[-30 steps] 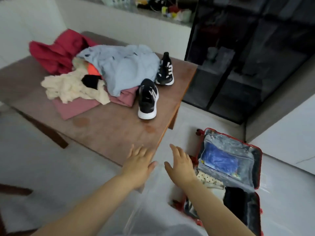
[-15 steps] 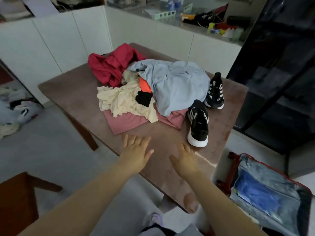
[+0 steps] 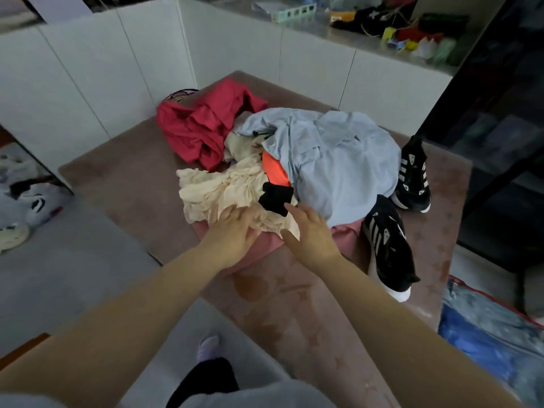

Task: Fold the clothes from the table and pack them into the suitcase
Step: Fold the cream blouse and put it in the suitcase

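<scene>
Both hands are brought forward from the near table edge onto the clothes pile since the earlier frame. Left hand (image 3: 232, 231) is laid with straight fingers on the cream garment (image 3: 217, 187); right hand (image 3: 309, 234) is spread, thumb out, at that garment's near right edge. Nothing is pinched yet. Pile is found mid-table (image 3: 132, 178), shoes (image 3: 385, 245) at its right; suitcase (image 3: 485, 334) is seen on the floor, near right. Step is judged as selecting a garment to fold. Next, cream garment likely needs to be gripped, drawn clear of the black piece (image 3: 276, 198) and pink cloth (image 3: 259, 248), and flattened on the near tabletop.
</scene>
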A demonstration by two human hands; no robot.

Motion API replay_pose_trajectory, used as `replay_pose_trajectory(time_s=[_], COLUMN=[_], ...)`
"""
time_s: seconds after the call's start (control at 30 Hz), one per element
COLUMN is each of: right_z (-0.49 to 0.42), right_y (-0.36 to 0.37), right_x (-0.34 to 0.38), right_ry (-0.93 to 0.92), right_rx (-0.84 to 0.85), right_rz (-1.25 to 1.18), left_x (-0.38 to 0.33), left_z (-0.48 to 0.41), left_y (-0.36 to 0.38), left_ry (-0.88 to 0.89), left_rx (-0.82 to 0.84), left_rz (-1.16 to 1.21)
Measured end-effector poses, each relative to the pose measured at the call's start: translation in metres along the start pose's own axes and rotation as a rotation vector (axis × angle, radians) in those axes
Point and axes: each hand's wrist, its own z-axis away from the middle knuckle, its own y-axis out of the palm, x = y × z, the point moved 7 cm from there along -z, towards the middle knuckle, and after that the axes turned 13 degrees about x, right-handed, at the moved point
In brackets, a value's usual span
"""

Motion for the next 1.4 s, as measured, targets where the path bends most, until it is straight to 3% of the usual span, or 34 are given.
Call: replay_pose_trajectory(time_s=[0.23, 0.3, 0.4, 0.57, 0.67, 0.77, 0.83, 0.93, 1.0, 1.07, 1.17, 1.3, 1.4], right_z=[-0.082, -0.090, -0.084, -0.055, -0.023, 0.013, 0.031, 0.043, 0.053, 0.069, 0.102, 0.146, 0.157], right_y=[0.011, 0.011, 0.002, -0.026, -0.051, -0.062, -0.062, -0.057, -0.061, -0.073, -0.091, -0.100, -0.089], right_x=[0.015, 0.009, 0.012, 0.031, 0.041, 0.030, 0.021, 0.025, 0.034, 0.035, 0.023, 0.005, -0.027], right_ry=[0.314, 0.418, 0.427, 0.263, 0.240, 0.135, 0.099, 0.100, 0.154, 0.208, 0.277, 0.349, 0.488], right_rx=[-0.049, -0.119, -0.257, -0.531, -0.648, -0.795, -0.761, -0.543, -0.495, -0.543, -0.532, -0.388, -0.300], right_rz=[0.013, 0.042, 0.058, -0.306, -0.568, -1.038, -1.186, -1.127, -1.063, -1.009, -0.959, -0.922, -0.859], left_x=[0.058, 0.065, 0.059, 0.015, -0.014, -0.049, -0.078, -0.118, -0.141, -0.154, -0.152, -0.140, -0.127], left_z=[-0.059, -0.071, -0.085, -0.095, -0.088, -0.072, -0.054, -0.030, -0.022, -0.026, -0.052, -0.060, -0.060], left_y=[-0.040, -0.052, -0.063, -0.068, -0.092, -0.125, -0.149, -0.174, -0.181, -0.185, -0.176, -0.117, -0.077], left_ry=[0.162, 0.248, 0.438, 0.713, 0.799, 0.867, 0.936, 1.034, 1.055, 1.019, 0.821, 0.643, 0.589], left_rx=[0.072, 0.067, 0.075, 0.106, 0.029, 0.119, 0.176, 0.270, 0.330, 0.271, 0.209, 0.703, 0.880], left_rz=[-0.150, -0.155, -0.165, -0.065, 0.189, 0.437, 0.539, 0.615, 0.563, 0.459, 0.387, 0.721, 0.751])
